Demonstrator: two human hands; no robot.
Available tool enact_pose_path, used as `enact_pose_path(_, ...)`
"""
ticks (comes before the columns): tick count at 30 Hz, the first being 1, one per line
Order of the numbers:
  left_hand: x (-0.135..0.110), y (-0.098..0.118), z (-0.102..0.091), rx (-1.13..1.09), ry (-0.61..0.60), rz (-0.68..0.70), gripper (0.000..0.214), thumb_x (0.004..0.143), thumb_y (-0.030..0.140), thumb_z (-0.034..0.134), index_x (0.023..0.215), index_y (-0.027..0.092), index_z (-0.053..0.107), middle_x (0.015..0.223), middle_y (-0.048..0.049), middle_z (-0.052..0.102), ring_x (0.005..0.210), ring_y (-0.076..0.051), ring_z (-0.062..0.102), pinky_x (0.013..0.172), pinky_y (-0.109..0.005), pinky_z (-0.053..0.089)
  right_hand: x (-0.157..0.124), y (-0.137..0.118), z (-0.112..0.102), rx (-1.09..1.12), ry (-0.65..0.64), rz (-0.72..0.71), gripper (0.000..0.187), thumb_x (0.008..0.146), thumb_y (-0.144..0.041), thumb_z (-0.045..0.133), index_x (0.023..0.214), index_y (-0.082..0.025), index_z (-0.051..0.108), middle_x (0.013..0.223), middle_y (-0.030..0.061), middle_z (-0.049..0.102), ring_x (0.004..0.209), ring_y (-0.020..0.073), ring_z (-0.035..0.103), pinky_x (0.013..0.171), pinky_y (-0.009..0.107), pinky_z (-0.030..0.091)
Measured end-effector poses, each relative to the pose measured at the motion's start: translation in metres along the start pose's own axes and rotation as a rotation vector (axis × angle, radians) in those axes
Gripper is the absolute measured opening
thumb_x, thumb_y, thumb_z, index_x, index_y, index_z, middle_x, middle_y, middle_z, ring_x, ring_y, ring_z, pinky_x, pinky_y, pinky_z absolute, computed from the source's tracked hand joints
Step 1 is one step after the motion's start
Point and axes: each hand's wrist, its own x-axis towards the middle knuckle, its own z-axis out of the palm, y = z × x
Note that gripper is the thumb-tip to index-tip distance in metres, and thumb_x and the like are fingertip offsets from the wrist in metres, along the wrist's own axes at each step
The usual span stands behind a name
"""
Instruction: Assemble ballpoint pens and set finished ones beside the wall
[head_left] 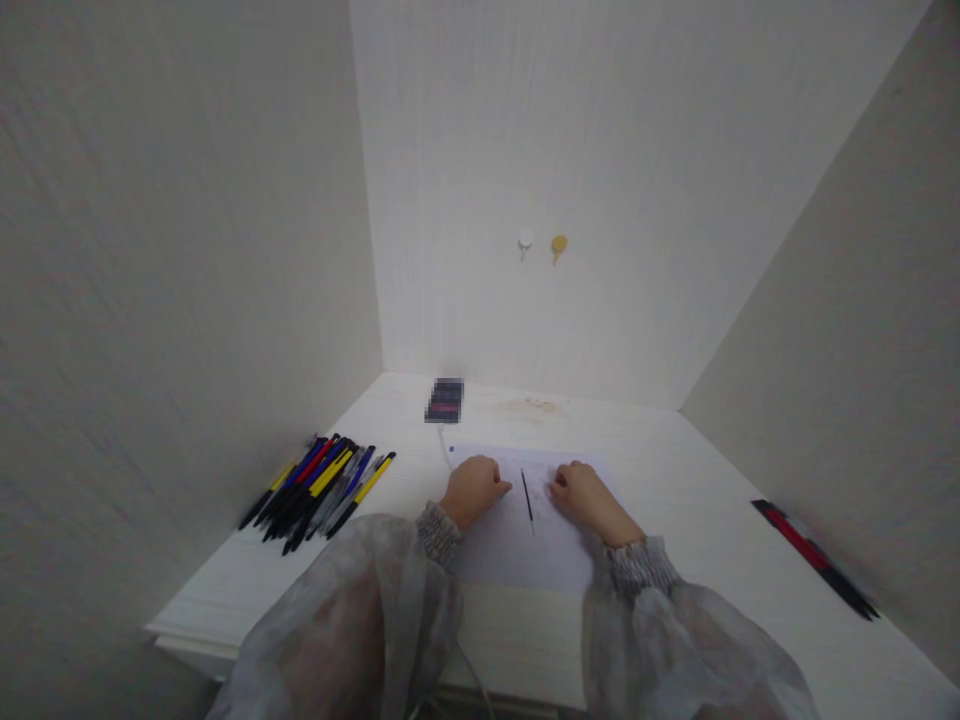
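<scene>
Left hand (pixel 474 490) & right hand (pixel 589 500) rest on paper (pixel 525 565), grips empty, half-curled; thin black stick (pixel 527 500) betw. them needs a fine pinch

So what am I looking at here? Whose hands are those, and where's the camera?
There is no machine here, just a person. The camera sits on the person's head and looks down, so those are their own arms. The left hand and right hand rest, curled, on a sheet of paper on a white table. Between them lies a thin black stick, maybe a pen; neither hand seems to hold it, though it's hard to tell. On the left sits a pile of pens, on the right a few red and black pens. At the back is a dark blurred thing, and two hooks hang on the wall.
</scene>
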Motion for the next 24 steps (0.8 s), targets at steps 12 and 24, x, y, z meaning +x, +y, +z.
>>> enact_pose_path(12, 0.0, -0.004, 0.007, 0.032, -0.013, 0.025, 0.021, 0.07, 0.03, 0.048, 0.072, 0.014, 0.062, 0.079, -0.0077, 0.062, 0.078, -0.019, 0.055, 0.069, -0.028, 0.04, -0.005, 0.03, -0.006, 0.011, -0.131, -0.013, 0.021, 0.065, -0.006, 0.045, 0.077, -0.011, 0.062, 0.083, 0.0106, 0.058, 0.075, 0.0152, 0.053, 0.063, 0.022, 0.033)
enact_pose_path(24, -0.001, -0.002, 0.004, 0.008, -0.018, -0.004, 0.021, 0.071, 0.03, 0.048, 0.07, 0.014, 0.062, 0.079, -0.007, 0.061, 0.078, -0.019, 0.055, 0.069, -0.027, 0.039, -0.009, 0.03, -0.009, -0.084, -0.159, 0.17, 0.019, 0.073, -0.018, 0.045, 0.082, -0.012, 0.061, 0.089, 0.0148, 0.063, 0.08, 0.0209, 0.058, 0.06, 0.026, 0.035)
